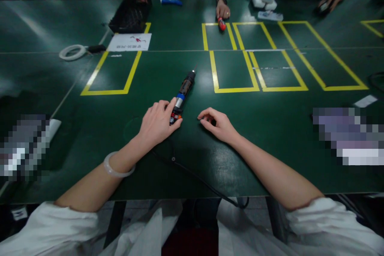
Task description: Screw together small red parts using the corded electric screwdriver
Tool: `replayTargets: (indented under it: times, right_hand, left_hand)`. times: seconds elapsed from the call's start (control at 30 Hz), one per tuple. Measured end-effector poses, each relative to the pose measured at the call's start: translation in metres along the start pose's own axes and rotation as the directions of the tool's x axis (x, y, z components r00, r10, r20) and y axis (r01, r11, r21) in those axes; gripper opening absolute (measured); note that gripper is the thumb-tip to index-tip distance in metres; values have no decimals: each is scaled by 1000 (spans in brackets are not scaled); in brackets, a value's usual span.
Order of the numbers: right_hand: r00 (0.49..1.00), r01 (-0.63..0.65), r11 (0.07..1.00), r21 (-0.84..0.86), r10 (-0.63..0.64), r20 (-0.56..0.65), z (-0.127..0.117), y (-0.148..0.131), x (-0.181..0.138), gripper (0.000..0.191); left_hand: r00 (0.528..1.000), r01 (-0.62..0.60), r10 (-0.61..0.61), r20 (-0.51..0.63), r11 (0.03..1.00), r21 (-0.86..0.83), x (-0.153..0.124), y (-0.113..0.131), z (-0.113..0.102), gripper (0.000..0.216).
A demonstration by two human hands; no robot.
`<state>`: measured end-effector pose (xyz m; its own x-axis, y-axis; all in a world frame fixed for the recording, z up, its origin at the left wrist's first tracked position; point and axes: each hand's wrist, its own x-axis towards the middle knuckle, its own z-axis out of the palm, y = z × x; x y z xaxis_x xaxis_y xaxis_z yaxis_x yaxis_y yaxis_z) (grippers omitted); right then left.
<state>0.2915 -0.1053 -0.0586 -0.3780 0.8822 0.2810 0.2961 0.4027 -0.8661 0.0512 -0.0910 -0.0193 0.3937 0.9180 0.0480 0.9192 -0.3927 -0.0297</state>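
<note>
An electric screwdriver with a black body, a blue ring and a red end lies on the green table, its tip pointing away from me. My left hand is closed round its near end, thumb along the side. A black cable runs from it back over the table's near edge. My right hand rests on the table just right of the tool, fingers curled in a loose pinch; what they hold, if anything, is too small to make out.
Yellow tape rectangles mark the table ahead and to the left. A white tape roll, a paper sheet and a black tray lie far left. Across the table another person's hand holds a red tool.
</note>
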Motion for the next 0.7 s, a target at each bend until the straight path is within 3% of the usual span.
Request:
replayTargets:
  times: [0.23,0.47,0.7]
  right_hand:
    - [1000,0,999,-33,1,20,1,2,0,8]
    - [999,-3,999,-52,5,43,1,1,-1,9]
    - [999,11,998,-70,-7,48,1,4,0,10]
  left_hand:
    - [973,224,-228,33,970,90,-3,-77,-2,71]
    - [901,433,-433,-20,899,69,2,-145,3,71]
    - [867,498,-497,-33,864,68,13,-208,13,72]
